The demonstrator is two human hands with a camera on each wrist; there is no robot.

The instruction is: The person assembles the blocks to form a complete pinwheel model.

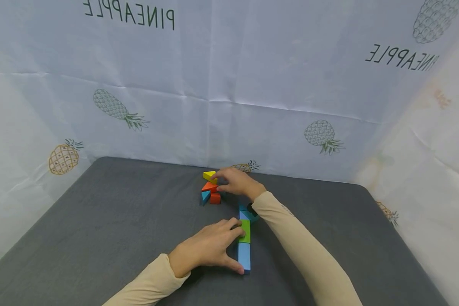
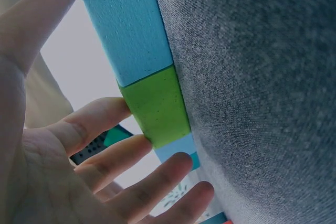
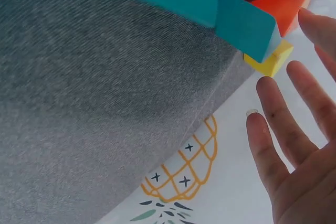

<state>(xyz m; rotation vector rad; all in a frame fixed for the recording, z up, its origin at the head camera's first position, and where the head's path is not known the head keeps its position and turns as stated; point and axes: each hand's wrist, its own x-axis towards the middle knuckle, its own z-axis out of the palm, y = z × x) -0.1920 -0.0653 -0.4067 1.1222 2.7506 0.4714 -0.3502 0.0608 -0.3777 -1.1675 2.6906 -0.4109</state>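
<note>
"What is my left hand (image 1: pixel 210 244) doing?"

"Your left hand lies beside a row of blocks (image 1: pixel 244 257), fingers spread, gripping nothing. The head view gives you its back; the left wrist view shows the palm side, thumb at a corner of the light-blue block (image 2: pixel 128 30), a fingertip against the green block's (image 2: pixel 157 108) edge."

"Farther up the desk (image 1: pixel 118 221)?"

"Near the far edge you have a blue triangular block (image 1: pixel 205 195), an orange block (image 1: pixel 208 187), a yellow block (image 1: pixel 209 175) behind it and a red block (image 1: pixel 215 199) in front."

"My right hand (image 1: pixel 237 182)?"

"Your right hand is just right of those, fingers parted and clasping nothing; you can't tell whether one touches the orange block. The right wrist view shows you a teal block (image 3: pixel 247 27) close by, which your hand mostly hides in the head view."

"And the row?"

"Rightmost, running away from you: light-blue block nearest, green block touching it end to end, then a pale-blue piece (image 1: pixel 243 215) and teal pieces (image 1: pixel 253 218), partly covered by your sleeve (image 1: pixel 302 246)."
</note>
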